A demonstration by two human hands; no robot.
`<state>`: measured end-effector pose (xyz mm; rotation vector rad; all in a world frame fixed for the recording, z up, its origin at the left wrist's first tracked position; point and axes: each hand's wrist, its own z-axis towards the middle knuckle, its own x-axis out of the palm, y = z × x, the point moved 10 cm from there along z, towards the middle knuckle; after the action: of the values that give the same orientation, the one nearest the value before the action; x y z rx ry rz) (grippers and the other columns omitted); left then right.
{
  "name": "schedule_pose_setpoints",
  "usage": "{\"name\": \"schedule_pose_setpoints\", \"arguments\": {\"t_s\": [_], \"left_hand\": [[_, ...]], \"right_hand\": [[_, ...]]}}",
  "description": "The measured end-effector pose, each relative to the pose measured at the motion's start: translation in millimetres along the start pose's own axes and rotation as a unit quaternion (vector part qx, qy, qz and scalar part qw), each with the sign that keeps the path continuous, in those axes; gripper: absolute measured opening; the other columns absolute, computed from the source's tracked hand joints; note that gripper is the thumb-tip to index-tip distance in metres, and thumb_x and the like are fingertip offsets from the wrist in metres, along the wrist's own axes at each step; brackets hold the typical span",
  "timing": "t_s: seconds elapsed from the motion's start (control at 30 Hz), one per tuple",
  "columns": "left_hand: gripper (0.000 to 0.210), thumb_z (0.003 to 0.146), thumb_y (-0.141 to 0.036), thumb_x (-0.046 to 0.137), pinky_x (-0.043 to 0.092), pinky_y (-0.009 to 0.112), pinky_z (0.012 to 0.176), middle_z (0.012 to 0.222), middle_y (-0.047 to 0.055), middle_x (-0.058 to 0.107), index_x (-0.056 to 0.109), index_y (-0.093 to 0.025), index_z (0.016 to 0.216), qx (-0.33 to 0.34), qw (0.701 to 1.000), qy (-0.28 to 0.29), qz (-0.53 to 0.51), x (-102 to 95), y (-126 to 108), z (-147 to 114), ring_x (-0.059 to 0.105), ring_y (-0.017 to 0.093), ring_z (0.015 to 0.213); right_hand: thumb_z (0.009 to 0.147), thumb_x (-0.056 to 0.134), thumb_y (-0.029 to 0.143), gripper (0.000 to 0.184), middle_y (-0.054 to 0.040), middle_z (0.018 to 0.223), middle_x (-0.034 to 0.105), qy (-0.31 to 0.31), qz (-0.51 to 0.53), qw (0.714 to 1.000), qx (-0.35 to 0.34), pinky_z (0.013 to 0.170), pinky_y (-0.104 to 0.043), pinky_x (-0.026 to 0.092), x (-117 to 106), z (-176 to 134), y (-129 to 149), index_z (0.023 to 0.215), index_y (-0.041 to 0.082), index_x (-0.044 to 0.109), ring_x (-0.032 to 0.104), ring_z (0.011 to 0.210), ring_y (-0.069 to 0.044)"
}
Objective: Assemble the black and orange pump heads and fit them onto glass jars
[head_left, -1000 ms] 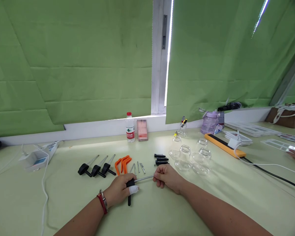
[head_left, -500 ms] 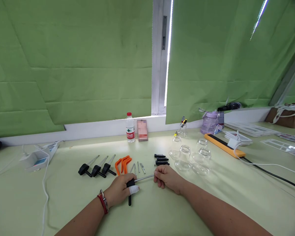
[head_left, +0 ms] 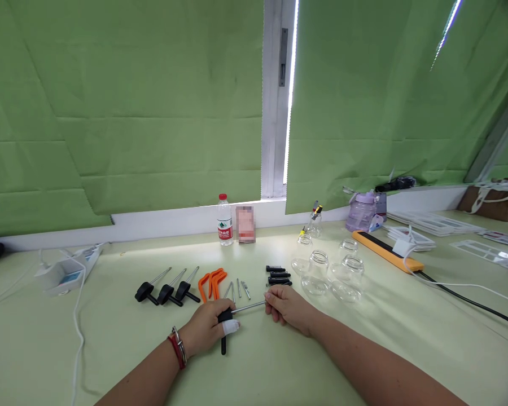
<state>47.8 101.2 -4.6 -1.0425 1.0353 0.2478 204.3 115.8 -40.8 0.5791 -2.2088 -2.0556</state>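
Observation:
My left hand (head_left: 211, 321), a white wrap on its thumb, is closed round the black head of a metal-rod piece (head_left: 249, 307) with a black handle pointing toward me. At the rod's far end, the fingertips of my right hand (head_left: 288, 307) pinch its tip; a small part there may be hidden by them. Three similar black-headed rod pieces (head_left: 166, 293) lie to the left. Just beyond my left hand are orange bent pieces (head_left: 215, 282) and several small metal pins (head_left: 239, 287). Black parts with springs (head_left: 278, 274) lie beyond my right hand.
Clear glass jars (head_left: 316, 276) stand on the right, near a yellow-orange power strip (head_left: 385, 251) with cables. A red-capped water bottle (head_left: 224, 225) stands by the window sill, with a purple jug (head_left: 361, 213) further right. A white cable (head_left: 77, 327) runs down the left side.
Both hands stay in place on the rod piece. The camera view has shifted very slightly; nothing on the table has visibly moved.

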Motion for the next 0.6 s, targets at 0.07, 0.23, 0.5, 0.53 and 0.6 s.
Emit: {"name": "schedule_pose_setpoints", "arguments": {"t_s": [0.07, 0.23, 0.5, 0.53, 0.6], "left_hand": [[0.026, 0.081, -0.04, 0.055, 0.037, 0.025, 0.062, 0.077, 0.004, 0.058, 0.06, -0.018, 0.091, 0.0, 1.0, 0.0, -0.003, -0.4, -0.2, -0.3, 0.05, 0.018, 0.069], [0.026, 0.081, -0.04, 0.055, 0.037, 0.026, 0.062, 0.078, 0.005, 0.06, 0.06, -0.018, 0.091, 0.0, 1.0, 0.002, -0.004, 0.2, -0.6, 0.1, 0.052, 0.019, 0.071], [0.025, 0.081, -0.041, 0.055, 0.038, 0.026, 0.062, 0.079, 0.003, 0.06, 0.059, -0.019, 0.091, -0.009, 1.0, -0.012, -0.002, 0.0, 2.2, 2.7, 0.052, 0.018, 0.07], [0.025, 0.081, -0.04, 0.054, 0.038, 0.026, 0.062, 0.078, 0.003, 0.059, 0.059, -0.018, 0.091, -0.011, 1.0, -0.012, -0.007, -0.4, 2.6, 3.3, 0.051, 0.018, 0.069], [0.024, 0.081, -0.04, 0.053, 0.038, 0.026, 0.063, 0.076, 0.003, 0.057, 0.058, -0.017, 0.089, -0.011, 1.0, -0.017, -0.021, -2.6, 2.8, 4.4, 0.05, 0.017, 0.069]], "right_hand": [[0.082, 0.049, 0.045, 0.029, 0.0023, 0.063, 0.055, -0.001, 0.011, 1.0, -0.005, 0.041, -0.017, 0.032, -0.3, 0.0, -0.5, 0.072, 0.017, 0.049, 0.044, 0.047, -0.006], [0.084, 0.047, 0.042, 0.027, 0.0037, 0.055, 0.05, -0.003, -0.025, 1.0, 0.006, 0.042, -0.018, 0.032, -0.5, 3.0, -6.5, 0.071, 0.018, 0.048, 0.041, 0.046, -0.007], [0.086, 0.045, 0.032, 0.019, -0.0007, 0.068, 0.054, -0.111, -0.245, 0.942, -0.2, 0.058, -0.025, 0.038, -0.4, -30.5, 54.9, 0.073, 0.019, 0.052, 0.049, 0.063, -0.014], [0.085, 0.047, 0.03, 0.016, -0.002, 0.072, 0.057, -0.068, -0.275, 0.929, -0.24, 0.061, -0.025, 0.039, 15.7, -37.8, 62.9, 0.077, 0.019, 0.056, 0.051, 0.066, -0.015], [0.085, 0.047, 0.027, 0.017, -0.0049, 0.086, 0.062, 0.015, -0.327, 0.894, -0.307, 0.07, -0.026, 0.041, 48.6, -51.7, 71.5, 0.091, 0.021, 0.062, 0.055, 0.077, -0.017]]}}
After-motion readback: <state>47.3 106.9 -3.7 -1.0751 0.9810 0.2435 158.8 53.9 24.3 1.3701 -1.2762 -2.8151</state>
